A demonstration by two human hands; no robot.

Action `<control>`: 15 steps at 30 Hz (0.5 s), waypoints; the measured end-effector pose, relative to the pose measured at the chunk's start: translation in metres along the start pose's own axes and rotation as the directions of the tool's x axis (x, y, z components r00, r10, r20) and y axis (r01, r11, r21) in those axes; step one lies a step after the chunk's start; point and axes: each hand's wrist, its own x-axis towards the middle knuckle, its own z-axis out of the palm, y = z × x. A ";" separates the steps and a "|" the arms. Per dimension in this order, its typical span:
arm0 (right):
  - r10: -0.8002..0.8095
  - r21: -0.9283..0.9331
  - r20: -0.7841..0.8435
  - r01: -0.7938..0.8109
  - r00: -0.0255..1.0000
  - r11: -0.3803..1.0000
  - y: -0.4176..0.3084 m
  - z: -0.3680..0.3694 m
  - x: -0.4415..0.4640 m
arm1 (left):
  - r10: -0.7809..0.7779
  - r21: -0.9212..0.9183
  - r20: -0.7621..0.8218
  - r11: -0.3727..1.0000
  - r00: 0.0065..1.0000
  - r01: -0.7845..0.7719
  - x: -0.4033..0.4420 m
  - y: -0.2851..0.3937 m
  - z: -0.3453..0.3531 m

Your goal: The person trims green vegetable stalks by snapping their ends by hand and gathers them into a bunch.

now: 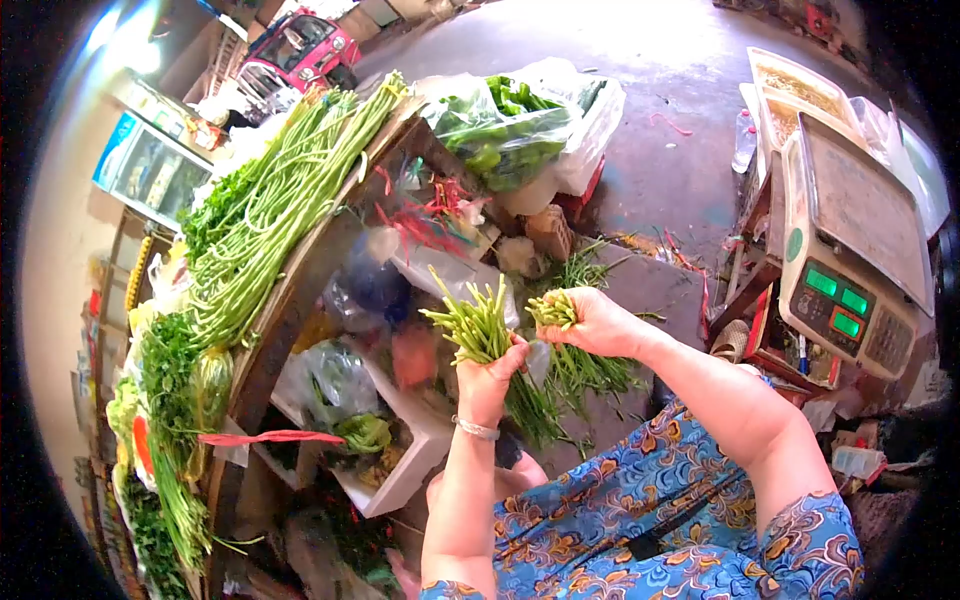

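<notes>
My left hand (pixel 487 387) is closed around a thick bunch of green vegetable stems (pixel 472 325). Pale cut ends fan out above the fist, and thin dark green tops (pixel 532 405) hang below it. To the right, my right hand (pixel 597 322) grips a smaller bunch of similar stems (pixel 553 309), its cut ends pointing left toward the first bunch. More loose green stalks (pixel 600 380) lie beneath my right hand, over the grey surface. The exact kind of vegetable is hard to make out.
A wooden stall (pixel 290 270) on the left bears long beans (pixel 265 235) and leafy greens. Ahead, green peppers (pixel 500 130) sit in plastic bags. A white foam box (pixel 425 455) stands below my left arm. On the right is a scale (pixel 850 250) with lit green digits.
</notes>
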 end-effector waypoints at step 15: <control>0.028 0.043 -0.112 -0.023 0.993 0.999 0.017 -0.013 0.007 | 0.021 -0.136 -0.048 0.990 0.999 -0.027 0.015 0.001 -0.026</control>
